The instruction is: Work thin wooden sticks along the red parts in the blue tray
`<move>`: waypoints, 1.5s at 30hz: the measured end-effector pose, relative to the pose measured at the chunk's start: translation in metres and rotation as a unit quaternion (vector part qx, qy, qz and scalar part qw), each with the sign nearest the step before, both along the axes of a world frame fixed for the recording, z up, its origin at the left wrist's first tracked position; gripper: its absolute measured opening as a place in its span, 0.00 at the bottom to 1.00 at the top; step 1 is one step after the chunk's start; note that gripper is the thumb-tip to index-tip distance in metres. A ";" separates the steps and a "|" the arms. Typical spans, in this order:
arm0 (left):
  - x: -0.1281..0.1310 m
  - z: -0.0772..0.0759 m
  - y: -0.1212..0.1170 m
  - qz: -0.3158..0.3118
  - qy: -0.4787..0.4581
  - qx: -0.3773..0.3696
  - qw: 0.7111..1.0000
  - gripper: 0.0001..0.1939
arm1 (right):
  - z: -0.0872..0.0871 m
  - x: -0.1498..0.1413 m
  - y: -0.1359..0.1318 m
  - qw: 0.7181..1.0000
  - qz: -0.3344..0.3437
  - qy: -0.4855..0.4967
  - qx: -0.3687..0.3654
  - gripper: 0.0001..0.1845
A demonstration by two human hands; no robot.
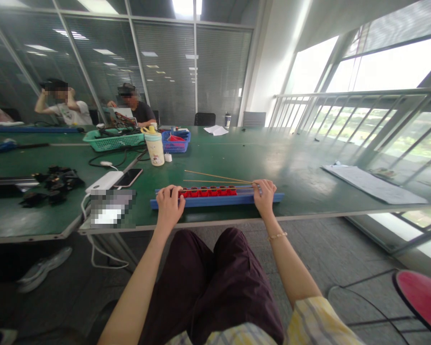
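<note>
A long blue plastic rack [215, 201] lies across the front edge of the green table [290, 160]. A row of small red parts [207, 192] sits along the rack, and their exact kind is too small to tell. My left hand [169, 207] curls over the rack's left part, its fingers at the end of the red row. My right hand [264, 196] pinches the ends of two thin wooden sticks [217, 176] at the rack's right part. These sticks fan out leftward above the rack.
A black phone [128, 178] and a white power bank [102, 182] lie left of the rack, beside a pixelated patch [111, 208]. A bottle [154, 148], a blue basket [175, 142] and a green basket [113, 140] stand behind. Two co-workers sit at the far left. Papers lie right.
</note>
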State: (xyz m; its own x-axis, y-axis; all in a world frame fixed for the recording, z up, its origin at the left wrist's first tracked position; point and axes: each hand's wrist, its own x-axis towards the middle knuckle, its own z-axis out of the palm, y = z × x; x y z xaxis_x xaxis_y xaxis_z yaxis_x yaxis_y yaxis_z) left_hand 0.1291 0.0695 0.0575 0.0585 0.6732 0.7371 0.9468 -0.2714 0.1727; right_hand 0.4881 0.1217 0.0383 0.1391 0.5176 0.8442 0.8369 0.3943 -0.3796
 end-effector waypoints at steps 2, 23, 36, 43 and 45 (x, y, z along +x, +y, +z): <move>0.000 -0.001 0.001 -0.001 -0.009 0.006 1.000 0.20 | 0.000 0.000 0.000 1.000 0.011 -0.007 -0.001 0.11; -0.001 -0.003 0.003 0.009 0.007 0.010 1.000 0.19 | -0.002 0.000 0.003 0.999 0.040 -0.020 0.002 0.11; 0.000 -0.001 0.000 0.012 0.005 0.004 1.000 0.18 | -0.002 0.001 0.004 0.999 0.046 -0.021 0.008 0.12; 0.000 0.001 0.000 0.007 0.004 0.000 1.000 0.19 | -0.001 0.000 0.003 0.999 0.045 -0.021 -0.008 0.12; 0.000 0.001 0.000 0.005 0.003 -0.003 1.000 0.18 | 0.000 0.000 0.003 0.999 0.044 -0.021 -0.012 0.12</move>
State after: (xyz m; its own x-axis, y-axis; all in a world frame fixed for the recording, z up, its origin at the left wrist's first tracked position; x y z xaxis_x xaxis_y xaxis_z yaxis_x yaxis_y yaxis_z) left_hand 0.1290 0.0692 0.0585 0.0558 0.6782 0.7328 0.9503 -0.2611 0.1693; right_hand 0.4880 0.1247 0.0381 0.0571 0.5472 0.8351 0.8149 0.4577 -0.3556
